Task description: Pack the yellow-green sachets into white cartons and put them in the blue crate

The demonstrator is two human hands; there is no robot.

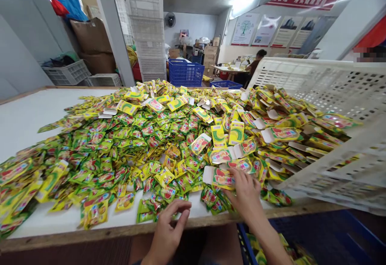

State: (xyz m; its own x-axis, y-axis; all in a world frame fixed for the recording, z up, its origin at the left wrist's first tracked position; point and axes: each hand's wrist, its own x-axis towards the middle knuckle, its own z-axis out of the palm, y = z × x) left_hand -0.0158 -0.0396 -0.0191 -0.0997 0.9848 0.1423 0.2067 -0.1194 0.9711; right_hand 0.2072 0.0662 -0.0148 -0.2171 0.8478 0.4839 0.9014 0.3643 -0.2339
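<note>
My right hand (245, 192) grips the right end of a small yellow cardboard box (221, 177), thumb below and fingers over the top. The box lies flat, its white end flap sticking out to the left. My left hand (171, 229) hovers at the table's front edge, fingers curved and thumb apart, with nothing in it. Just beyond it lie small green sachets (146, 210) with fruit prints. A broad heap of green and yellow sachets (120, 144) covers the middle of the table. More boxes (236, 132), several with flaps open, are piled at the right.
A white plastic crate (328, 176) lies tipped on its side at the right, boxes spilling from it. Below the wooden table edge (99, 235) stands a blue crate (245, 243) holding yellow packs. Stacked white crates (146, 35) rise behind; a person (256, 64) sits farther back.
</note>
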